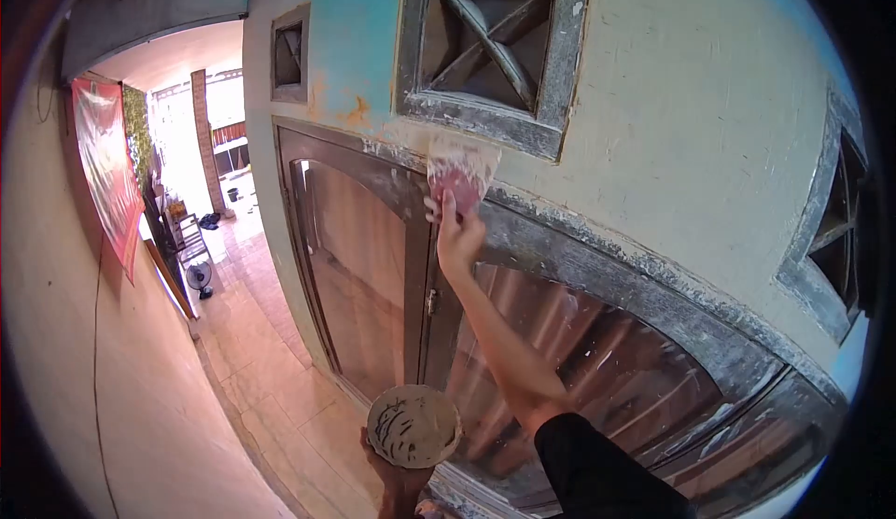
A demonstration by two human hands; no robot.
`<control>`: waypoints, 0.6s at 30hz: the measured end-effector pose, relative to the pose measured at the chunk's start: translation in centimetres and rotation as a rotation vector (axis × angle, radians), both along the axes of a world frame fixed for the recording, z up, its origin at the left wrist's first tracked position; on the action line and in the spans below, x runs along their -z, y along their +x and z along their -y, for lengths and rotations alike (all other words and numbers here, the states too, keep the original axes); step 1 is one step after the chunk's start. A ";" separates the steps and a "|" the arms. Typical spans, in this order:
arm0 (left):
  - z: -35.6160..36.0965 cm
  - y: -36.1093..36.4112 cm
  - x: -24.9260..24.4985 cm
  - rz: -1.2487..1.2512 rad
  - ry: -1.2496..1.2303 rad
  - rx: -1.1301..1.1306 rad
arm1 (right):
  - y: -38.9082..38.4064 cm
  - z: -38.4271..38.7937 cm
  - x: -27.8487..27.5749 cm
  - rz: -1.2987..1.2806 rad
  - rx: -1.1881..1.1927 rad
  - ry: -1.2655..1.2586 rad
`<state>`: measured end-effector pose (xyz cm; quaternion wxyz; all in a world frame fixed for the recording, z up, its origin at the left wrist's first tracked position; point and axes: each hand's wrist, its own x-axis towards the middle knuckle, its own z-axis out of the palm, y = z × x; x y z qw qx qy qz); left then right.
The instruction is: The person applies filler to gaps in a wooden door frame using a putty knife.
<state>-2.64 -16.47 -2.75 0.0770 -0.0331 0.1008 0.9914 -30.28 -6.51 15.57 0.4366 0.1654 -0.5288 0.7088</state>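
Note:
My right hand [457,230] is closed round a putty knife [462,172], a wide reddish scraper smeared with whitish paste. Its blade lies against the wall [644,80] just under the lower edge of a wooden vent frame [485,127]. Low in the view, my left hand [397,470] grips a round bowl [413,426] from beneath. Pale putty coats the inside of this bowl, with dark streaks across it. Below the blade runs the worn wooden door frame [597,248], spotted with white.
Glazed doors [359,267] with curtains stand under the vents. A smaller vent [289,54] is at left, another [835,211] at far right. Along the tiled passage [271,407] are a fan [200,278] and a chair [189,239]. A red plastic sheet [107,164] hangs on the left wall.

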 end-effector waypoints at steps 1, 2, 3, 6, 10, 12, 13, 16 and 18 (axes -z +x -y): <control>-0.1 0.0 -0.2 -0.001 -0.024 0.005 | -0.2 0.2 -0.9 -0.048 -0.018 -0.015; -0.1 0.0 -0.4 -0.003 -0.047 0.011 | -0.1 0.2 -0.8 -0.046 -0.014 -0.017; -0.2 0.1 -0.5 -0.002 -0.049 0.013 | -0.2 0.1 -0.3 0.012 0.024 0.009; -0.1 0.3 -0.7 0.018 -0.066 0.013 | 0.1 0.3 2.8 0.057 0.026 -0.001; -0.1 0.3 -0.9 -0.016 -0.032 0.025 | 1.3 0.6 1.7 -0.019 0.032 0.000; 0.0 0.2 -1.0 -0.006 -0.016 0.031 | 0.1 0.7 -0.6 -0.071 0.044 0.037; 0.0 0.0 -0.6 0.004 -0.024 0.028 | -0.7 0.6 -1.1 -0.041 0.007 0.011; 0.1 0.3 -0.6 0.012 -0.031 0.037 | -0.7 0.1 0.3 0.073 0.118 0.043; 0.3 0.6 -0.8 0.001 -0.027 0.047 | -0.2 0.5 3.4 0.014 0.057 -0.020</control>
